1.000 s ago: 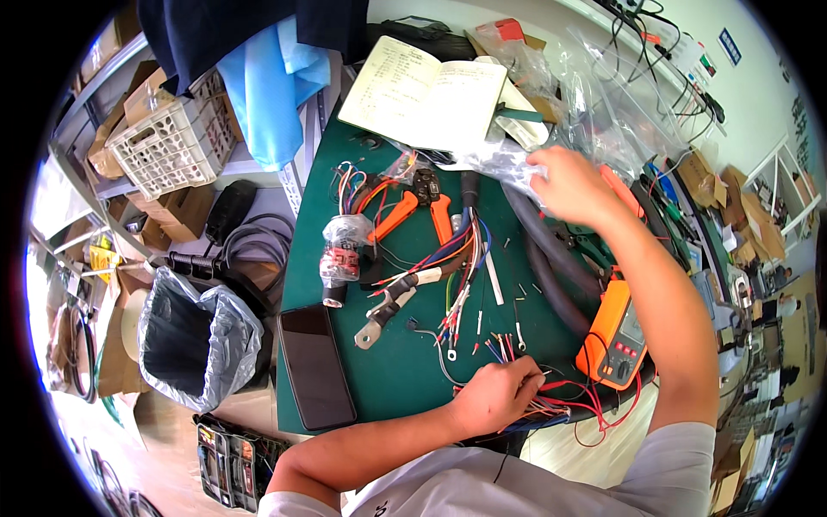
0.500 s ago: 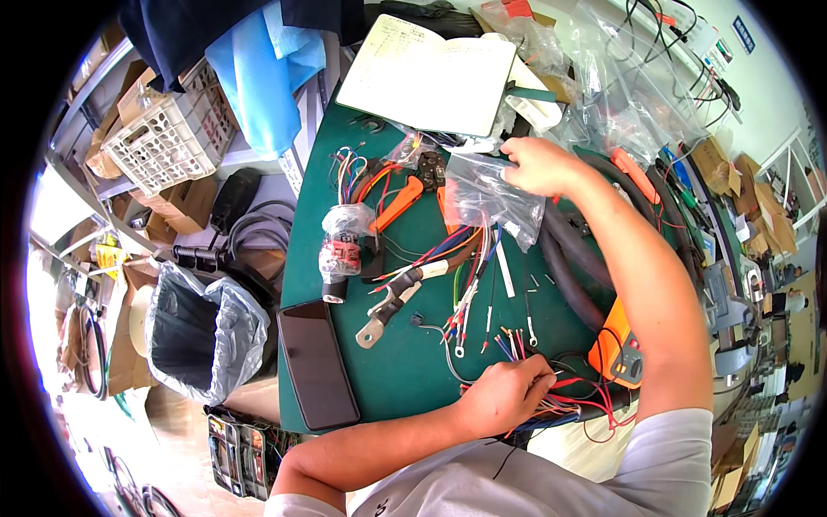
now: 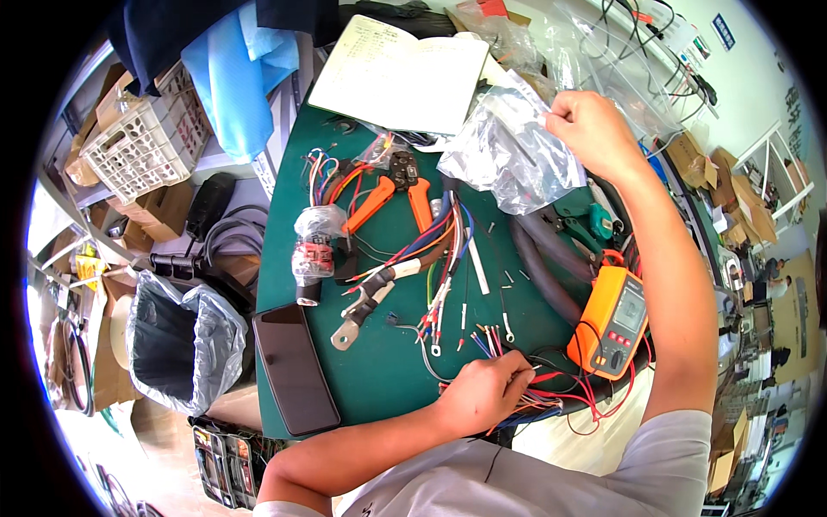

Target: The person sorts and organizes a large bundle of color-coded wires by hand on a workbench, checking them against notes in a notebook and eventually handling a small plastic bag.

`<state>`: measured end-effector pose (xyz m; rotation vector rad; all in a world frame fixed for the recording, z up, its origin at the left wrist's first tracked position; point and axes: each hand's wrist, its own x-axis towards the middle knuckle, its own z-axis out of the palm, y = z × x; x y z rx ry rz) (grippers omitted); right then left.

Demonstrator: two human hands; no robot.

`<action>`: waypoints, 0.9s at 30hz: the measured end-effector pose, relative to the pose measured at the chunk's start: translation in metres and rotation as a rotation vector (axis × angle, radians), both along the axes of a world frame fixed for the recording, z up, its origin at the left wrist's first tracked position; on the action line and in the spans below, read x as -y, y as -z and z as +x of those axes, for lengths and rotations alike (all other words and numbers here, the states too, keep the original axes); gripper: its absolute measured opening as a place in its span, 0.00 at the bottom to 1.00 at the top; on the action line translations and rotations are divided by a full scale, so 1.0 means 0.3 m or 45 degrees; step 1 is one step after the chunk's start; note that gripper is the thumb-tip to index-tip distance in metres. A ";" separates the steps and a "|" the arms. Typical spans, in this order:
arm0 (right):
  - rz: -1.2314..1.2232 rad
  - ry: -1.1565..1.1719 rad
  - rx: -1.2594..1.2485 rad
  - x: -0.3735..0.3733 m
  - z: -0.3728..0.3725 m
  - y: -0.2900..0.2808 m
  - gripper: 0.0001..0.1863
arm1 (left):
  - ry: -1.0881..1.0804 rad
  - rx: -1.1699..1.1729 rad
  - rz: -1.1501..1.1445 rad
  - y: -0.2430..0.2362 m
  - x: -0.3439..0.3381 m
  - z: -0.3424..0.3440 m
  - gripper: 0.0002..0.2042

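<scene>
My right hand [image 3: 594, 131] is closed at the far side of the green table, pinching the edge of a clear plastic bag [image 3: 515, 151]. What lies inside the bag is hard to make out. Close to my body, my left hand [image 3: 487, 392] is closed on a bundle of thin coloured wires [image 3: 538, 401], whose ends stick out past the fingers. Just beyond it lie more wires with crimped lugs [image 3: 437, 323] and a thick cable with a large metal lug [image 3: 349, 332]. An orange clamp meter [image 3: 610, 323] rests right of my left hand.
Orange-handled crimping pliers [image 3: 401, 185], a plastic-wrapped connector [image 3: 313, 258] and a black phone [image 3: 297, 370] lie on the left of the table [image 3: 379, 379]. An open notebook [image 3: 401, 73] is at the back. Thick black cables [image 3: 551, 276] curve on the right. A lined bin [image 3: 185, 345] stands left.
My right hand has moved up and right with the plastic bag, which now spreads wider. The orange clamp meter has come into fuller view. My left hand stays on the wires.
</scene>
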<state>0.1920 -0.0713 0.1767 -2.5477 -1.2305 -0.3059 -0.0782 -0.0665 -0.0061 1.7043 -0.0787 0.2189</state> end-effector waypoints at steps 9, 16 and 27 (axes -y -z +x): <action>0.094 0.054 -0.475 0.207 -0.131 0.015 0.16 | 0.065 -0.067 -0.073 0.015 0.008 -0.010 0.05; 0.101 0.149 -0.527 0.364 -0.156 0.147 0.10 | 0.096 -0.221 -0.315 -0.014 0.005 -0.010 0.06; 0.504 0.149 -0.810 0.510 -0.217 0.148 0.09 | 0.109 -0.367 -0.508 -0.026 -0.008 0.007 0.08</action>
